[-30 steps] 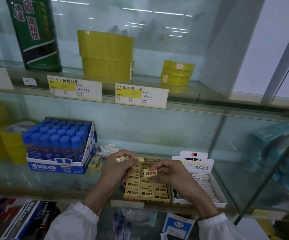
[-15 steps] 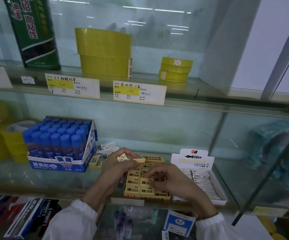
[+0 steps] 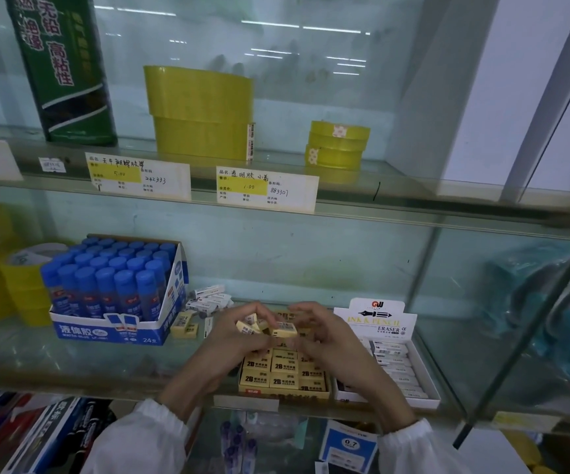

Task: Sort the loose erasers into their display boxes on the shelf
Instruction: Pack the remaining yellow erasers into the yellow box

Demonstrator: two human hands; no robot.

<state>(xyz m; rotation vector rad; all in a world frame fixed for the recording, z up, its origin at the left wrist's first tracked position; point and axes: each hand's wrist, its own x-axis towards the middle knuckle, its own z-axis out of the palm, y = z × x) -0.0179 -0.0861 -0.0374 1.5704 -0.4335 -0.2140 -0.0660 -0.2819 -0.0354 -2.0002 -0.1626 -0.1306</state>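
My left hand (image 3: 228, 340) grips a small bunch of yellow erasers (image 3: 249, 327) above the yellow 2B eraser display box (image 3: 283, 391). My right hand (image 3: 324, 333) pinches one yellow eraser (image 3: 285, 329) from that bunch, held between both hands. The box below holds rows of yellow 2B erasers, partly hidden by my hands. To its right stands a white eraser display box (image 3: 423, 395) filled with white erasers. Loose white erasers (image 3: 208, 299) and loose yellow erasers (image 3: 184, 326) lie on the glass shelf behind my left hand.
A box of blue glue sticks (image 3: 112, 295) stands left of the loose erasers. Yellow tape rolls (image 3: 20, 285) sit at the far left and on the upper shelf (image 3: 201, 114). Price labels (image 3: 266, 188) hang on the upper shelf edge. Teal tape dispensers (image 3: 550, 319) lie far right.
My right hand rose from the yellow box, where it had set an eraser down, back up to my left hand and now pinches another yellow eraser from the bunch.
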